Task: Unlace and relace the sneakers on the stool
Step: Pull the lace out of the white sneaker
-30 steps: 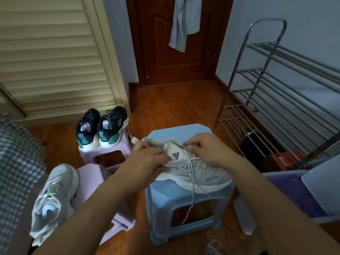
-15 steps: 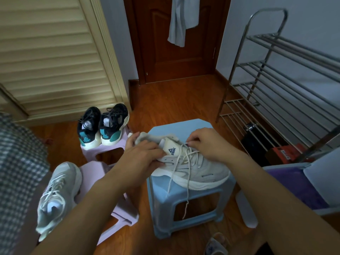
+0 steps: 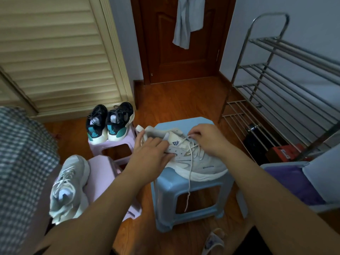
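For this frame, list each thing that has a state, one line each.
White sneaker: on the blue stool, partly unlaced.
Lace: one end hangs loose over the stool's front.
Left hand: presses on the sneaker's collar side.
Right hand: pinches the lace near the tongue.
Second white sneaker: laced, on a pink stool.
Black sneakers: paired, on another pink stool.
Door: closed.

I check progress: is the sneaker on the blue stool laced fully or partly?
Partly: the sneaker has bare upper eyelets and one lace end hangs down.
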{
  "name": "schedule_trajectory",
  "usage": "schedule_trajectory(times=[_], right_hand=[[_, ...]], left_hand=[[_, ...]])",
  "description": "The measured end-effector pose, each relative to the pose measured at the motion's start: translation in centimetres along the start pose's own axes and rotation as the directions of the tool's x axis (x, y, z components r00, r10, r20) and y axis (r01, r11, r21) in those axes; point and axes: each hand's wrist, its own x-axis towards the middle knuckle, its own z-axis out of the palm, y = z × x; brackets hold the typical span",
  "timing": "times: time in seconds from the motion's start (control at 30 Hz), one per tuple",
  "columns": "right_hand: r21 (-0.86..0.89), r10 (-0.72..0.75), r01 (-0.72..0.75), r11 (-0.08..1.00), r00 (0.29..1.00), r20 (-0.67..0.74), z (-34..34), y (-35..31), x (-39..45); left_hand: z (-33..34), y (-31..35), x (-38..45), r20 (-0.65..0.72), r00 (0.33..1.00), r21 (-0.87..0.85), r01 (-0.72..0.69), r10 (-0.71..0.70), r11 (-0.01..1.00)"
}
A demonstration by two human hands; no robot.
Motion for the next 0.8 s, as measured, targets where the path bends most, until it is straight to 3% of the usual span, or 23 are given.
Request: schedule_trajectory(times=[0.03,0.1,0.17,0.23,0.37,0.43,0.5,0.6,0.73,0.8], right_hand=[[-0.001,0.094,-0.095,0.995,0.986,-0.134,-0.7,0.5,-0.1],[0.035,0.311,-0.321,0.947,0.876,-0.369,-2.6,2.1,-0.9],[-0.050,0.368,-0.420,0.906,0.841,-0.396,-3.6,2.9,-2.2],[-0.166,0.310,-0.372,0.913,0.900,-0.306,-3.5,2.7,-3.3],[-0.161,0.161,-0.162,0.974,0.987,-0.019,-2.9,-0.3,-5.3],[-0.279,0.089,-0.033,0.960,0.978,0.191,-2.7,-1.7,-6.1],[-0.391,0.036,0.080,0.917,0.959,0.281,-2.3,-2.2,-6.7],[-0.346,-0.030,0.109,0.932,0.974,0.226,-1.6,-1.8,-7.1],[-0.184,-0.055,0.038,0.982,0.995,-0.086,0.0,-0.8,-7.4],[-0.162,-0.024,0.010,0.987,0.996,-0.085,0.2,-0.8,-7.2]], left_hand=[[-0.1,0.2,-0.3,0.006,1.000,0.015,0.016,-0.016,1.000],[-0.4,0.5,-0.4,0.003,1.000,0.037,0.031,-0.031,0.999],[-0.9,0.8,-0.7,0.015,0.999,0.046,0.043,-0.043,0.998],[-1.1,1.3,-1.1,0.049,0.997,0.034,0.058,-0.059,0.998],[-2.0,3.0,-2.2,0.163,0.981,0.005,0.101,-0.101,0.995],[-2.5,3.7,-2.9,0.256,0.963,-0.030,0.092,-0.081,0.995],[-3.0,4.1,-3.4,0.333,0.940,-0.044,0.090,-0.070,0.995],[-3.4,3.8,-4.0,0.368,0.926,-0.043,0.114,-0.091,0.993],[-2.8,2.9,-3.9,0.309,0.944,0.036,0.111,-0.117,0.993],[-2.6,2.7,-3.8,0.309,0.942,0.064,0.118,-0.132,0.991]])
